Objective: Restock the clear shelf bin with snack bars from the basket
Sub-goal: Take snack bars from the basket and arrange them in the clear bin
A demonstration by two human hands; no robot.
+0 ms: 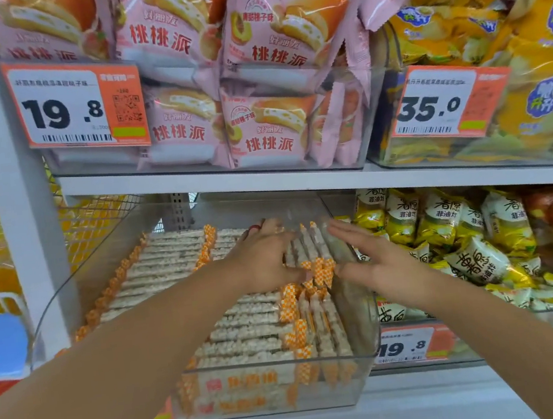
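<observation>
The left hand (266,252) covers the snack bars (310,250) under it, its fingertips are blurred by the clear shelf bin (272,396), the small print on the price tags (75,103) is unreadable, and the top edge cuts the pink packets (258,32).

White shop shelf (264,171) across mid frame, white upright post (5,171) at left, orange price tag (75,103) upper left, pink packets (251,57) above, yellow packets (460,233) at right

I saw open room above the snack bars (172,273) at frame centre, under the shelf board (230,180); the clear bin (354,303) wall blocked the right.
</observation>
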